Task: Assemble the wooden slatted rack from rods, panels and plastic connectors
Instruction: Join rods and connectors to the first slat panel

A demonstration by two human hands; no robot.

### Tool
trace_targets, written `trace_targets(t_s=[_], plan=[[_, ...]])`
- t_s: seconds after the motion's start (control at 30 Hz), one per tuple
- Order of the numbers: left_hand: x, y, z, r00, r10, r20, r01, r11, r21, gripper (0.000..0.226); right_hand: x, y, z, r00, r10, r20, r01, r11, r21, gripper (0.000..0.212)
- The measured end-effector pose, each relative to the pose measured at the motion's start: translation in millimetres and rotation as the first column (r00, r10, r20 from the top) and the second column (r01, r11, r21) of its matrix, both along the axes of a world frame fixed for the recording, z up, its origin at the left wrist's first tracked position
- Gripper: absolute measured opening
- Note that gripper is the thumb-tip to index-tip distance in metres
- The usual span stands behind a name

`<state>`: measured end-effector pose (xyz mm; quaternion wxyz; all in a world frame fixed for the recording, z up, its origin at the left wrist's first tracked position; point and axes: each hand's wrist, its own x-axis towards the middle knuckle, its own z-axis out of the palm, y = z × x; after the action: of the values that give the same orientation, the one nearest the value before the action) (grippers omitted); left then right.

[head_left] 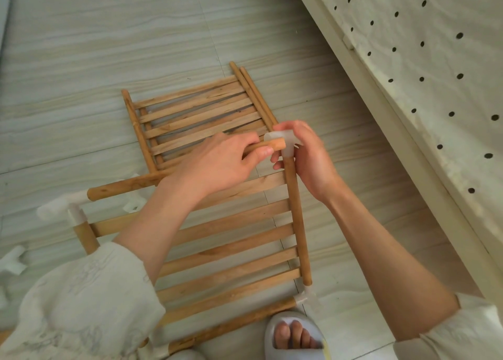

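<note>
Your left hand (217, 163) grips a round light-brown wooden rod (130, 183), fingers curled over it near its free end, which sits right at the side socket of a translucent white plastic corner connector (281, 139). Your right hand (304, 160) pinches that connector from the far side, thumb and fingers closed round it. The connector caps the top of the right side rail of the wooden slatted panel (239, 239) lying across the pale tiled floor (95, 46) in front of you. The rod's other end lies just beside a second white connector (65, 204) fitted on the panel's left rail. A third connector (306, 297) joins the right rail's near end to a lower rod.

Beyond your hands, a second slatted wooden panel (196, 114) lies flat on the floor, with two loose rods (253, 95) along its right edge. A loose white connector (12, 260) rests near the floor's left edge. Your foot in a pale grey slipper (292, 332) stands by the panel's near corner. A cream perforated board (422, 60) runs along the right.
</note>
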<state>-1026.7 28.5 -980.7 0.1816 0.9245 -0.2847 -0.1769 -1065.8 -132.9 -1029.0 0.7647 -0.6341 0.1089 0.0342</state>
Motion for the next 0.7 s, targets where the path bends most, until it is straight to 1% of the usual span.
trace_targets(t_s=[0.1, 0.2, 0.27, 0.33, 0.43, 0.53, 0.6, 0.7], plan=[[1, 1, 0, 1.000, 0.023, 0.016, -0.022, 1.000, -0.009, 0.032, 0, 3, -1, 0.999, -0.040, -0.006, 0.039, 0.998, -0.050, 0.026], [1, 2, -2, 0.998, 0.046, 0.042, -0.047, 0.999, 0.017, 0.033, 0, 9, -1, 0.994, -0.108, -0.023, 0.107, 0.993, -0.044, 0.024], [0, 1, -5, 0.995, 0.070, 0.066, -0.072, 0.997, 0.031, 0.035, 1, 13, 0, 0.986, -0.161, -0.042, 0.160, 0.987, -0.026, 0.028], [-1, 0, -6, 0.993, 0.084, 0.089, -0.088, 0.995, 0.039, 0.035, 2, 16, 1, 0.980, -0.194, -0.054, 0.193, 0.981, -0.016, 0.037], [-2, 1, -6, 0.990, 0.100, 0.099, -0.105, 0.993, 0.044, 0.035, 2, 21, 3, 0.974, -0.218, -0.061, 0.216, 0.975, -0.051, 0.044], [-3, 3, -3, 0.988, 0.111, 0.108, -0.115, 0.993, 0.037, 0.031, 2, 25, 4, 0.974, -0.226, -0.026, 0.224, 0.972, -0.073, 0.039], [-4, 4, -1, 0.987, 0.137, 0.085, -0.139, 0.990, 0.023, 0.027, 3, 28, 4, 0.976, -0.218, -0.008, 0.217, 0.973, -0.082, 0.034], [-6, 8, 2, 0.980, 0.186, 0.077, -0.188, 0.982, 0.018, 0.024, 7, 32, 6, 0.988, -0.153, 0.023, 0.155, 0.982, -0.112, 0.027]])
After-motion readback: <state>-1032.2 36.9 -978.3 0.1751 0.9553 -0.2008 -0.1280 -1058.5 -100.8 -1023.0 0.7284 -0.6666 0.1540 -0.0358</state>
